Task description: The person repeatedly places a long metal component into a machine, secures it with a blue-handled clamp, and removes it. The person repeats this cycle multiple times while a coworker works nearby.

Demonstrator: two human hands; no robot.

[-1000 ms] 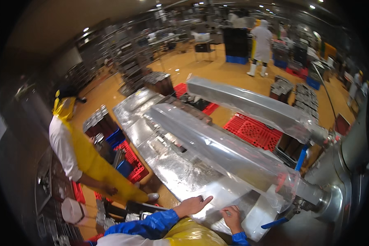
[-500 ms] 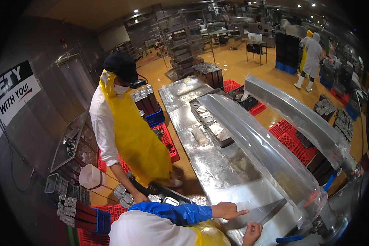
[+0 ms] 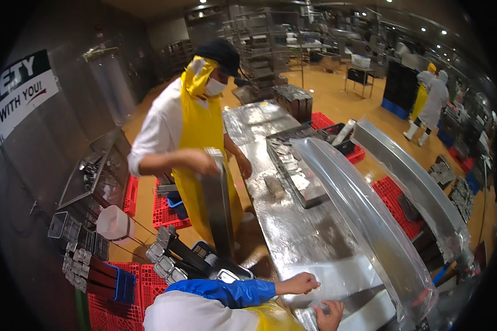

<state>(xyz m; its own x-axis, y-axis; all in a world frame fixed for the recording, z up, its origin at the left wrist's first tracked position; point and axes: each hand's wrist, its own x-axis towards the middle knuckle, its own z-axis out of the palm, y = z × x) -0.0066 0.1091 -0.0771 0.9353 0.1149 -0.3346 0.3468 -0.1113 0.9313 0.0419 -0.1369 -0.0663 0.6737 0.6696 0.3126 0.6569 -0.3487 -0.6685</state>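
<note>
1. Left hand [image 3: 299, 284] sat at the near end of the long steel table [image 3: 292, 231], fingers curled down onto a pale plastic sheet [image 3: 337, 276] spread flat there. Looked like a pinch at the sheet's left edge, but whether it really had hold of it or was just pressing, I couldn't tell.
2. Right hand [image 3: 328, 315] was lower and a bit further right, right at the frame's bottom edge. Fingers were bent and loosely spread over the same sheet; grip was hidden, so can't call that one either.
3. The sheet lay directly under both hands and ran off to the right from the fingers, toward the long clear curved cover [image 3: 364, 220]. Left hand was closer to the sheet's far-left edge, right hand closer to its near edge.
4. The cover's long axis ran along the table, from near right to far left, same as the table itself.
5. Containers: a shallow metal tray [image 3: 292, 171] further up the table held small flat pale pieces. Red crates [image 3: 165, 212] sat on the floor left of the table, and a rack of small metal tins [image 3: 171, 265] was just left of the blue sleeve [image 3: 226, 291].
6. A co-worker in a yellow apron [image 3: 204, 138] stood at the table's left side, holding a tall metal tray [image 3: 218, 209] upright on its end.
</note>
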